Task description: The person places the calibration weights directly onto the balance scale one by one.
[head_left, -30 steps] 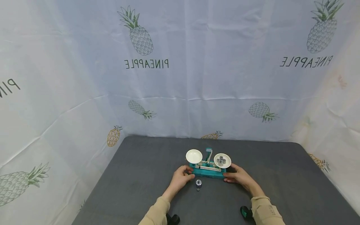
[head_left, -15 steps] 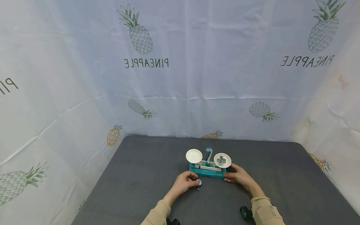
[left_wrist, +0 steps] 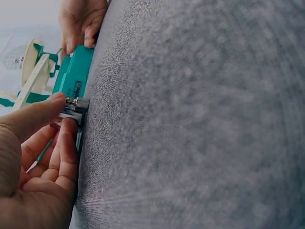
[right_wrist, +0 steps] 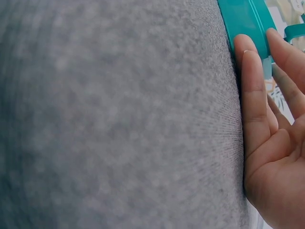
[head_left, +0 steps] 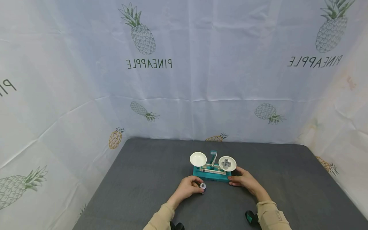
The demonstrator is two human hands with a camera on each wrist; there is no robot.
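My left hand pinches a metal balance weight between thumb and fingers, just in front of the balance scale. The left wrist view has the thumb above it, and a smaller knobbed weight right beside the fingertips. My right hand grips the right end of the scale's teal base, thumb in front and fingers behind; close up, fingertips touch the base. On the scale's right white pan stand several grey weights. Its left white pan shows a bare surface.
A dark grey tabletop carries the scale near its middle. Behind it hangs a pale curtain printed with pineapples. Black wrist devices sit beside both beige sleeves.
My left hand has let go of the scale's left end, moved slightly toward me and right, and taken hold of the weight. My right hand has stayed at the base.
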